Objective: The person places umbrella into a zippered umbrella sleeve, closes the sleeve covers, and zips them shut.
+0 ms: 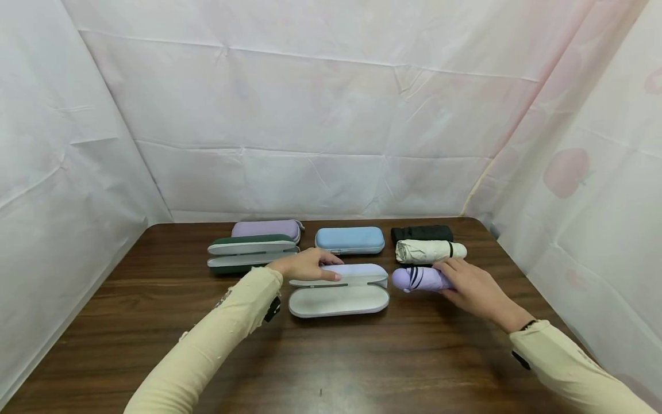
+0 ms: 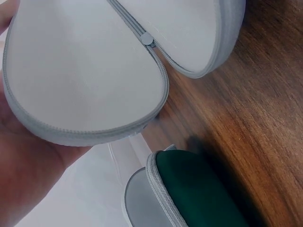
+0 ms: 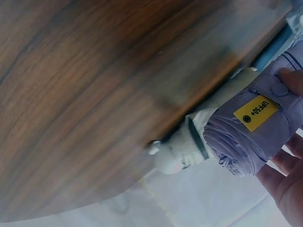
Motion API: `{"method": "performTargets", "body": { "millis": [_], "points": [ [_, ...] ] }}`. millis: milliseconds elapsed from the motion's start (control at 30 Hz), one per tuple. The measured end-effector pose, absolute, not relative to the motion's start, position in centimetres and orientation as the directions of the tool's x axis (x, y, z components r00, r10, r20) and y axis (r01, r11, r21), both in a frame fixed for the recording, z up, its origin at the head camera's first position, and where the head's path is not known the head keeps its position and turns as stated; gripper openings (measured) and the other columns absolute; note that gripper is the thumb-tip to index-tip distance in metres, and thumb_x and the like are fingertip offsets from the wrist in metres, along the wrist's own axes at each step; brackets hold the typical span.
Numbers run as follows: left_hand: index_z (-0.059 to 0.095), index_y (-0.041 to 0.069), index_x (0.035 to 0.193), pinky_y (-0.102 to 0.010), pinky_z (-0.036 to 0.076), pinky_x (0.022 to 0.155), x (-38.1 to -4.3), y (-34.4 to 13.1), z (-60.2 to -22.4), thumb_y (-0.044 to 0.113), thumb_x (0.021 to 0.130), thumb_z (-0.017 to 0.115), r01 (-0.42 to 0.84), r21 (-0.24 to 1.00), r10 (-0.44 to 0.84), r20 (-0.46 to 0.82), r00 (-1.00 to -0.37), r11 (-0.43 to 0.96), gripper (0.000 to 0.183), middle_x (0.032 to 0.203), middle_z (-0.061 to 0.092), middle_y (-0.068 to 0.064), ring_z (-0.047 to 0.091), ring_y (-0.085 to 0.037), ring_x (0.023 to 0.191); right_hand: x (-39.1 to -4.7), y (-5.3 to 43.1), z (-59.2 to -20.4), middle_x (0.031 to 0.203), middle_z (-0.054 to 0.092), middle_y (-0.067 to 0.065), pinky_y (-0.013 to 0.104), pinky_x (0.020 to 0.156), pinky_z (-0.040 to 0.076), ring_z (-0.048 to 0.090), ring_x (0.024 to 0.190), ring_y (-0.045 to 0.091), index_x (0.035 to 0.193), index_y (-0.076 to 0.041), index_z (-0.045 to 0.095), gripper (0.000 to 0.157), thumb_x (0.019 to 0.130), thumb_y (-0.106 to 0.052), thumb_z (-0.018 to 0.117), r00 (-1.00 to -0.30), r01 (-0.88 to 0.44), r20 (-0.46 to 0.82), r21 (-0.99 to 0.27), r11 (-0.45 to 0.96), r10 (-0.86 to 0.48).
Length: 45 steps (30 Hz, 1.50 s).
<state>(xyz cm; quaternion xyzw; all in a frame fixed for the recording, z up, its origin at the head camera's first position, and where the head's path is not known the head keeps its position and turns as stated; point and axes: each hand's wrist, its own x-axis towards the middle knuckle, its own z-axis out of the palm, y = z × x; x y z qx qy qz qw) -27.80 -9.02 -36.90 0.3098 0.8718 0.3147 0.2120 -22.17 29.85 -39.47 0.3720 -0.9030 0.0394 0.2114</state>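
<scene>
A pale lilac zip case point(image 1: 338, 307) lies unzipped on the table, its light grey lining showing. My left hand point(image 1: 308, 265) grips its raised lid at the back left; in the left wrist view the palm point(image 2: 28, 161) is behind the lid point(image 2: 85, 71), most fingers hidden. To the right, my right hand point(image 1: 478, 290) holds a folded purple umbrella point(image 1: 426, 279) by its right end. A yellow UPF50+ label point(image 3: 256, 113) shows on the umbrella in the right wrist view. The thumb point(image 3: 292, 80) lies on one side of it, fingers on the other.
An opened dark green case point(image 1: 253, 253) stands left of my left hand, before a closed purple case point(image 1: 266, 229). A closed blue case point(image 1: 350, 239) sits behind the lilac one. Beyond the purple umbrella lie a cream umbrella point(image 1: 426, 251) and a black one point(image 1: 421, 233).
</scene>
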Motion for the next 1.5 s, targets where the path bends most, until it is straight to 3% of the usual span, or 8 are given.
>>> {"method": "performTargets", "body": {
  "millis": [433,667,933,1233,1500],
  "points": [
    [0.053,0.009,0.137,-0.041,0.036,0.102,-27.4,-8.8,-36.6,0.034,0.095,0.059,0.409,0.66,0.666,-0.188,-0.722,0.63,0.049,0.14,0.048,-0.007,0.043,-0.023,0.129,-20.3,25.9,-38.2,0.103,0.059,0.012,0.047,0.075,0.047,0.058,0.096,0.031,0.113,0.0,0.059,0.058,0.064,-0.016,0.085,-0.593,-0.664,0.428,0.22,0.714,-0.683],
    [0.053,0.012,0.136,-0.038,0.037,0.101,-27.2,-8.2,-36.6,0.034,0.095,0.058,0.414,0.662,0.667,-0.178,-0.723,0.625,0.047,0.136,0.052,-0.004,0.046,-0.02,0.126,-20.2,23.1,-38.4,0.102,0.06,0.011,0.045,0.079,0.047,0.058,0.093,0.03,0.112,-0.001,0.06,0.055,0.064,-0.018,0.082,-0.55,-0.685,0.462,0.226,0.692,-0.695],
    [0.052,0.012,0.137,-0.037,0.037,0.101,-27.2,-7.8,-37.0,0.038,0.096,0.054,0.442,0.647,0.686,-0.176,-0.706,0.621,0.049,0.137,0.051,-0.004,0.045,-0.019,0.126,-19.9,19.5,-39.3,0.099,0.06,0.01,0.042,0.073,0.047,0.057,0.089,0.027,0.109,-0.001,0.062,0.052,0.063,-0.02,0.079,-0.501,-0.692,0.481,0.277,0.667,-0.72],
    [0.052,0.008,0.136,-0.036,0.038,0.1,-27.3,-7.7,-37.6,0.037,0.097,0.053,0.427,0.674,0.685,-0.163,-0.71,0.603,0.048,0.134,0.053,-0.005,0.048,-0.018,0.123,-19.7,17.2,-40.0,0.101,0.06,0.011,0.041,0.077,0.049,0.058,0.093,0.029,0.111,-0.002,0.061,0.047,0.07,-0.018,0.074,-0.486,-0.697,0.445,0.323,0.641,-0.752],
    [0.051,0.008,0.137,-0.036,0.039,0.099,-27.1,-7.4,-37.4,0.037,0.098,0.052,0.407,0.686,0.675,-0.167,-0.719,0.603,0.048,0.134,0.053,-0.005,0.048,-0.018,0.122,-19.7,15.5,-40.5,0.095,0.06,0.01,0.041,0.072,0.05,0.058,0.085,0.029,0.107,-0.004,0.062,0.034,0.075,-0.013,0.07,-0.481,-0.694,0.45,0.328,0.641,-0.752]
  ]
}}
